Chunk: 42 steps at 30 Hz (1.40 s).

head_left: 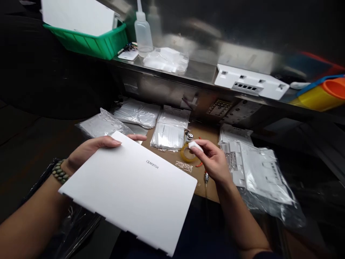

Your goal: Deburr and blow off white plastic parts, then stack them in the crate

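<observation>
- On our left wrist we wear one bracelet of round, mottled green beads (60, 172), too blurred to count.
- Above, one ribbed green plastic bin (86, 41) holds flat white sheet-like pieces (78, 16) whose number we cannot tell.
- Our left hand (87, 149) grips one thin, matt white panel (129, 194), thumb on top and the other fingers underneath, one finger showing past the far edge. The panel is four-cornered, tilted in front of us above the table, with one dark "HUAWEI" mark and notches along its near edge.
- Behind it we count three bundles in glossy, wrinkled clear plastic: a loose wrapped white bundle (101, 124), a flat grey-white stack (138, 112) and an oblong white stack (169, 127).
- On the dark metal shelf (199, 72) stands one translucent plastic squeeze bottle (143, 34), beside one crumpled heap of clear plastic (165, 60).
- On the brown-topped table (171, 156) lies one yellow ring of tape (184, 157).
- Our right hand (215, 163) pinches one small white block (195, 145) between thumb and fingers, over the tape.
- Further right we see one white plastic casing with square openings (250, 82) on the shelf, wrapped white moulded parts (260, 167) below it, and one yellow cylinder with an orange rim (315, 97).
</observation>
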{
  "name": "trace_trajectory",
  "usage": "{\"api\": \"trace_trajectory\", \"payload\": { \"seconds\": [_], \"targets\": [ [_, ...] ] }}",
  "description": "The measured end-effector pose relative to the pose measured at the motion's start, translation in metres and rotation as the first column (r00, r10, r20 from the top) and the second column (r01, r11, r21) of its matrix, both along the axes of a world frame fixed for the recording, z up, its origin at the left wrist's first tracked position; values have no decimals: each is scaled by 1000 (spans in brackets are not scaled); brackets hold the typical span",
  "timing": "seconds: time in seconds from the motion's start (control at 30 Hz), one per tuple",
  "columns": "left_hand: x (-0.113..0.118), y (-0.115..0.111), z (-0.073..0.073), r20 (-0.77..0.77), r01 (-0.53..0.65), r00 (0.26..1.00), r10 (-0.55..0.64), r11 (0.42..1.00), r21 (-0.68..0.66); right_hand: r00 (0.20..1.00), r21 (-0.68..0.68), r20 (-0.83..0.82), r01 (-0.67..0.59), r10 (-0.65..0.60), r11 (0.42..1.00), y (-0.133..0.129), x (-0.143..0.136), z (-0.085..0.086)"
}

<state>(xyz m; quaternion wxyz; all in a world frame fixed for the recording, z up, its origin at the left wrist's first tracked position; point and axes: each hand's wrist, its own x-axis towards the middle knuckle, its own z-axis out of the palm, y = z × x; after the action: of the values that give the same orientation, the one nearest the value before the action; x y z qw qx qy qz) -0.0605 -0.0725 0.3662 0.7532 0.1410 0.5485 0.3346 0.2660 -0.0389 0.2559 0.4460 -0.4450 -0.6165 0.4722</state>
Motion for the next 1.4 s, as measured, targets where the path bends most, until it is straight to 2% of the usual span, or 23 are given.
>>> {"api": "trace_trajectory", "payload": {
  "seconds": [0.07,0.1,0.2,0.33,0.57,0.63,0.7,0.8,0.87,1.0,1.1,1.27,1.4],
  "targets": [
    [14,5,6,-44,47,998,-49,997,-59,981,-60,-164,-114,103,992,-34,-3,29],
    [21,5,7,-53,56,997,-61,995,-87,972,-72,-195,-147,131,986,-46,-3,40],
    [37,4,8,-54,105,992,-112,987,-118,972,-53,-185,-156,144,986,-71,-1,55],
    [51,1,11,-97,165,980,-172,983,-76,989,3,-134,-69,69,998,-83,7,53],
    [79,-1,31,-269,113,947,-177,965,-236,999,138,-43,38,-32,990,-93,18,53],
    [79,-2,30,-224,91,963,-150,964,-251,998,157,-10,59,-58,986,-95,20,56],
    [73,-4,25,-106,82,988,-108,970,-229,997,171,8,79,-81,982,-97,21,58],
    [64,-6,18,14,127,992,-127,976,-178,995,166,9,93,-96,982,-98,23,61],
    [65,-6,18,-3,156,987,-159,971,-184,994,160,13,102,-105,982,-98,24,61],
    [78,-1,27,19,141,990,-140,962,-236,994,158,15,104,-107,982,-98,26,61],
    [86,1,32,22,167,986,-166,966,-199,994,153,21,106,-110,983,-97,26,60],
    [87,2,34,-79,225,968,-240,962,-156,991,171,33,119,-127,978,-96,26,59],
    [88,6,33,-51,155,984,-171,961,-230,992,178,20,120,-125,977,-95,25,59]
  ]
}}
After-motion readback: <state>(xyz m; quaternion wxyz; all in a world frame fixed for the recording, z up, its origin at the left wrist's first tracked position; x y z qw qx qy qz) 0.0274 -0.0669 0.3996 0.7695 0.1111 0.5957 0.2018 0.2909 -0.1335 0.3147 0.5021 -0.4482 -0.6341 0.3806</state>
